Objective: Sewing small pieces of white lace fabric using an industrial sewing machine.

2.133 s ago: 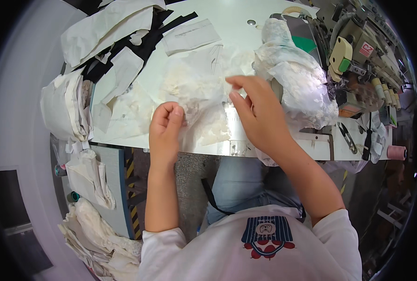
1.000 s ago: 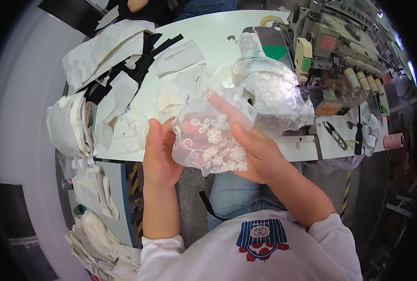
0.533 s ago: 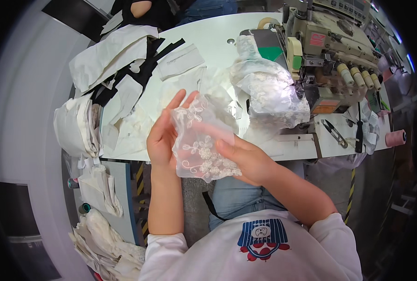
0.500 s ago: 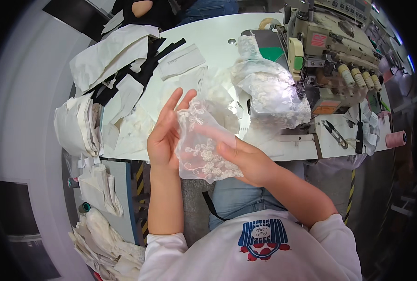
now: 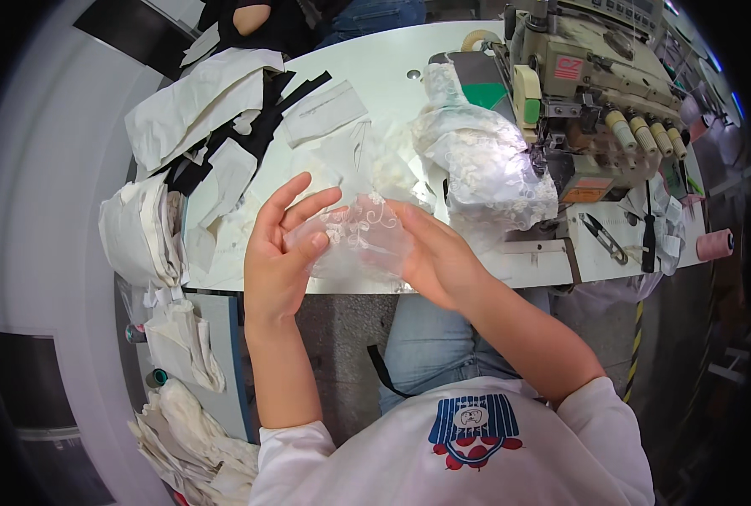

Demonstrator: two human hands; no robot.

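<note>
Gripping 1 lace (image 5: 363, 244), mid-frame: left hand (image 5: 281, 253) clamped on its 9 o'clock edge, right hand (image 5: 441, 260) on its 3. Lace turned: scroll (image 5: 382, 218) now at 1, was 7. 4 knobs (image 5: 643, 135) at 2, 1 snips (image 5: 605, 241) at 3.

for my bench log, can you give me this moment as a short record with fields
held: sheer white lace piece with raised flower stitching
left hand: thumb on the lace's left part, two fingers stretched away
right hand: holding the lace's right edge
surface: white table
right of hands: sewing machine, white lace fabric beside it
far right: snips, screwdriver, pink thread spool
left side: cloth stack, black strips
beyond table: part of a person in black
</note>
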